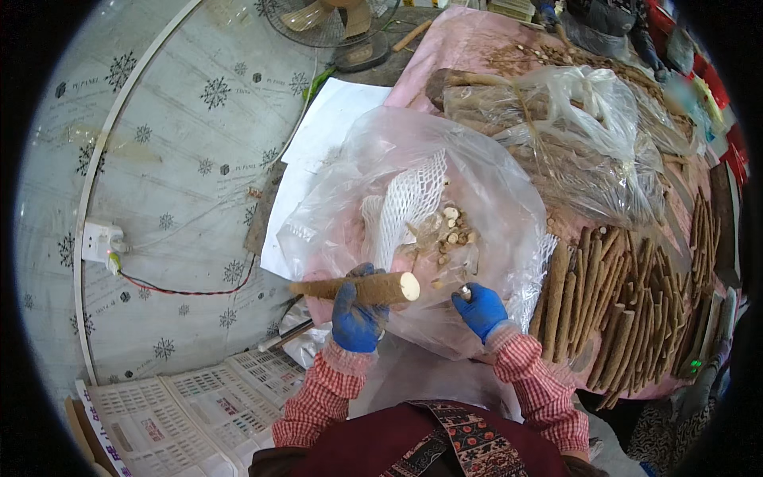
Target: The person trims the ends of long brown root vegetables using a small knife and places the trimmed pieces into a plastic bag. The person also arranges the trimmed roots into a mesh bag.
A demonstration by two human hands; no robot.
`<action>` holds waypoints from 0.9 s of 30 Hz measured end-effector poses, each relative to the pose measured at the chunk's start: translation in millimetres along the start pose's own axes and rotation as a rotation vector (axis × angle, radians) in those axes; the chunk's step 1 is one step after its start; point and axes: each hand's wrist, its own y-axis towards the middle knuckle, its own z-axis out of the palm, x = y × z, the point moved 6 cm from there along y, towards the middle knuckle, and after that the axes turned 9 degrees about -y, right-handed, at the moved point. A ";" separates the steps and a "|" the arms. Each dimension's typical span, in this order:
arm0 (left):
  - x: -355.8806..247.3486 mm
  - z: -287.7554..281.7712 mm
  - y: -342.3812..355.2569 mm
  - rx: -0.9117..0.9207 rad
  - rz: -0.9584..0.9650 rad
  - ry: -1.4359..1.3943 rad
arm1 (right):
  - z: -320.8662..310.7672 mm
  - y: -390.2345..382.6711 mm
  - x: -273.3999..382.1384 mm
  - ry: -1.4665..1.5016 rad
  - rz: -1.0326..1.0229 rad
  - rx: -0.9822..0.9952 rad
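My left hand, in a blue glove, is closed round a thick, brown, hairy yam. The yam lies level, its white cut face turned to the right. My right hand, also blue-gloved, is closed to the right of that cut face and apart from it. A small pale tip shows at its fingers, too small to name. Beyond both hands a clear plastic bag lies spread on the table. On it are small cut yam ends and a white foam net sleeve.
Thin yams lie in rows at the right on a pink table cover. Thicker ones sit in a bag at the back right. A fan stands at the far end. A wall socket is at left. Another person is at the far right.
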 end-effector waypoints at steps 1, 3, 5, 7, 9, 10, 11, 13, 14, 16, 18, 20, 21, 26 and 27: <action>-0.3 -0.5 4.0 -0.028 -0.015 -0.016 | -2.2 -1.8 2.5 0.076 0.025 0.010; 2.3 -1.4 8.0 -0.023 -0.077 -0.067 | -11.4 -6.3 14.1 -0.042 0.010 0.076; 7.4 15.3 7.1 -0.052 -0.075 0.327 | -19.3 -12.1 19.9 0.234 0.109 0.184; 7.3 12.0 11.5 0.000 -0.113 0.699 | -39.0 -24.4 33.5 0.554 0.130 0.206; 25.0 10.8 12.2 -0.007 -0.226 0.914 | -60.5 -38.5 37.8 0.731 -0.010 0.121; 40.4 18.3 10.7 -0.007 -0.278 0.927 | -68.0 -47.0 34.5 0.724 -0.124 0.071; 59.7 24.6 10.1 0.000 -0.349 0.911 | -77.9 -58.9 32.4 0.750 -0.151 0.062; 100.7 51.3 6.0 0.066 -0.462 0.957 | -93.5 -85.8 17.8 0.704 -0.136 0.014; 124.9 73.8 -0.6 0.126 -0.494 1.018 | -102.2 -96.9 4.0 0.758 -0.117 -0.047; 175.6 98.2 -12.7 0.266 -0.595 1.005 | -125.4 -122.3 -28.4 0.869 -0.082 -0.166; 217.8 110.3 -26.0 0.399 -0.739 0.852 | -145.2 -153.3 -83.2 0.939 0.188 -0.276; 251.9 108.8 -37.4 0.550 -0.896 0.938 | -177.7 -188.3 -120.8 1.085 0.180 -0.594; 262.6 100.7 -40.8 0.512 -0.964 0.974 | -196.8 -211.0 -142.5 0.990 0.269 -0.661; 298.7 39.5 -25.1 0.592 -0.874 1.462 | -255.6 -307.5 -252.9 0.192 0.438 -1.343; 304.2 38.2 -19.2 0.601 -0.824 1.547 | -263.9 -314.9 -258.3 0.018 0.412 -1.417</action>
